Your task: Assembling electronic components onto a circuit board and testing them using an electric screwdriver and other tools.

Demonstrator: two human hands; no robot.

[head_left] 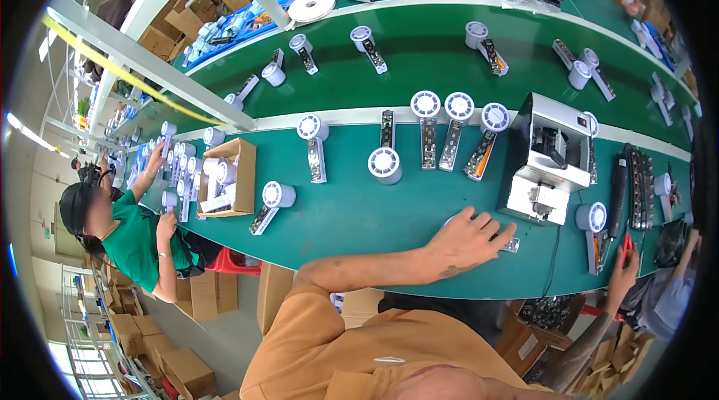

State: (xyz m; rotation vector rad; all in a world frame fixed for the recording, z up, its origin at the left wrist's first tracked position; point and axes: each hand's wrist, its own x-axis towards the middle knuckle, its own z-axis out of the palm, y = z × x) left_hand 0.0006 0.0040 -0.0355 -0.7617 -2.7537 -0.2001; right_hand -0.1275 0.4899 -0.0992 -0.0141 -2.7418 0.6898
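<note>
My left hand [468, 249] lies over a partly assembled handheld fan near the table's front edge, its fingers curled around it. Most of that fan is hidden; the end of its handle with a circuit board [511, 246] shows beside the fingers. At the right, my right hand [622, 274] is closed on a red-handled tool [628, 246] that looks like pliers; its tip is hard to make out. Just beyond that hand lies another fan [592, 217], its open handle showing a board. A silver-and-black machine [547, 164] stands between my hands, farther back.
Several fans with exposed boards [425, 130] lie along the green table [337, 228] and the raised shelf behind. A cardboard box [243, 179] of fan parts stands left. A black electric screwdriver [618, 194] lies right. A co-worker in green [138, 231] handles fans at the left.
</note>
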